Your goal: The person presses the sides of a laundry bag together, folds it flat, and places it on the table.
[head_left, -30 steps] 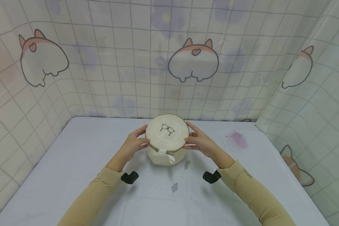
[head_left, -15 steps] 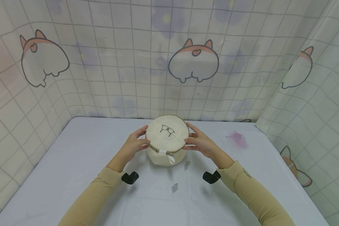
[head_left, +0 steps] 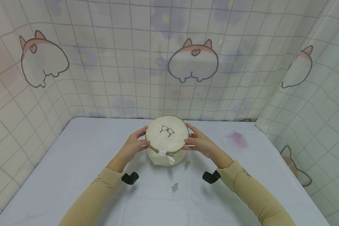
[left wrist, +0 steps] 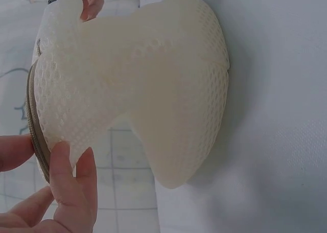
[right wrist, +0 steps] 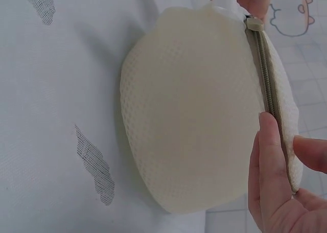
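A cream mesh laundry bag [head_left: 167,135] with a round top, a glasses print and a tan zipper stands on the table near its back edge. My left hand [head_left: 133,143] pinches the rim on the left, thumb on top and fingers below. On the right side my right hand [head_left: 201,143] pinches the same rim. In the left wrist view the bag's mesh wall [left wrist: 153,90] sags inward under the zipper edge. The right wrist view shows the zipper [right wrist: 266,69] closed along the visible stretch, with a white tab [right wrist: 227,3] at its end. The bag's inside is hidden.
The table [head_left: 82,150] has a white cover with grey patches [head_left: 174,187] and a pink stain [head_left: 238,139]. A grid-patterned curtain [head_left: 115,62] with corgi prints hangs behind and at both sides. Black wrist cameras [head_left: 130,178] sit below the hands.
The bag's top and both hands sit very slightly lower in the head view. Both hands keep their hold on the rim.
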`<state>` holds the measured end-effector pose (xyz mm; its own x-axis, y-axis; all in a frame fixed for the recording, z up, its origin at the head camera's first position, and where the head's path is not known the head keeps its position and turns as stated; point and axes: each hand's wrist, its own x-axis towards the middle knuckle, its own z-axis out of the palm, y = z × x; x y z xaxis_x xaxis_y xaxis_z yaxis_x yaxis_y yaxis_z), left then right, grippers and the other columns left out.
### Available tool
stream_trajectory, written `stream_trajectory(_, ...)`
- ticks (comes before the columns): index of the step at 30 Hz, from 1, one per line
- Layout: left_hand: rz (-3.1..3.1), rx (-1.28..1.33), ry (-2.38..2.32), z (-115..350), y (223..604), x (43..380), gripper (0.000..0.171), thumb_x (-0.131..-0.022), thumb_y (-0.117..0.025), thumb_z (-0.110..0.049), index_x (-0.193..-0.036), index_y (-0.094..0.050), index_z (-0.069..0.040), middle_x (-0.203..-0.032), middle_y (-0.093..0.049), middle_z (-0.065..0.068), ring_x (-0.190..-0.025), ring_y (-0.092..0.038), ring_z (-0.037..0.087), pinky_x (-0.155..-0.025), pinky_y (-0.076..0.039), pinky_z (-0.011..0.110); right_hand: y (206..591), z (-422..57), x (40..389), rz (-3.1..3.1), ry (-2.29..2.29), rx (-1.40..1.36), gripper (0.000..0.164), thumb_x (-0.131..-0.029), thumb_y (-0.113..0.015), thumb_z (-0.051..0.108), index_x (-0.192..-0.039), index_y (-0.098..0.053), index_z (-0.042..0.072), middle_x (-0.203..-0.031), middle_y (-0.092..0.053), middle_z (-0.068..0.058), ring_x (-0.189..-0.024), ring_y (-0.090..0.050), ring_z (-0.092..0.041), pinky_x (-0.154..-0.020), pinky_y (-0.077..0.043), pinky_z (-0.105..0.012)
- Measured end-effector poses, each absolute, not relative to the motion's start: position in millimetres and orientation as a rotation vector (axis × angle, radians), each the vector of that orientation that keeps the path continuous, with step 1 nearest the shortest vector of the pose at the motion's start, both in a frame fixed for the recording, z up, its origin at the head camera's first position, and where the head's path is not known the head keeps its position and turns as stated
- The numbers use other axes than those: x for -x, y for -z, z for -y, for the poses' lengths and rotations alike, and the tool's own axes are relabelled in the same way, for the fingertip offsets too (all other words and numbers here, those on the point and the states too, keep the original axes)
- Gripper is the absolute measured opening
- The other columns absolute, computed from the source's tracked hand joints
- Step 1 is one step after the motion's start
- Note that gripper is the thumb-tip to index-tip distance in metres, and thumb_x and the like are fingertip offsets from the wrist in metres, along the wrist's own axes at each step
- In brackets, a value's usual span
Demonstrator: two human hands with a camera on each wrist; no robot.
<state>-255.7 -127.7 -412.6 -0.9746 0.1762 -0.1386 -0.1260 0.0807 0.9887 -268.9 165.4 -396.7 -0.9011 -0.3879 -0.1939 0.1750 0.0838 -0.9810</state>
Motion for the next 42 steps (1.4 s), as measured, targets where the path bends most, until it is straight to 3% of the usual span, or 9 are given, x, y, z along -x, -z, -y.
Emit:
stream_trajectory(11,-2.128,-0.050,-1.988,127,412,253,0.074,-0.096,-0.056,0.008,-0.162,-0.027,-0.006,-0.162,-0.030,0.022,-0.131,-0.049,0.034,-0.105,-0.049,0.043,401,-166,269,-1.946,1.882,0.195,0.083,-0.100,-0.054,-0.009,-0.167,-0.012,0.019,-0.133,-0.044,-0.026,-0.096,-0.064,-0.022,-0.088,-0.059,-0.038)
stream_trajectory(42,-2.113,-0.089,-1.950,127,423,257,0.076,-0.098,-0.052,0.010,-0.164,-0.021,-0.008,-0.165,-0.024,0.022,-0.131,-0.049,0.036,-0.110,-0.043,0.050,409,-167,270,-1.924,1.895,0.177,0.084,-0.100,-0.052,-0.012,-0.167,-0.010,0.016,-0.134,-0.042,-0.026,-0.093,-0.064,-0.021,-0.088,-0.059,-0.039)
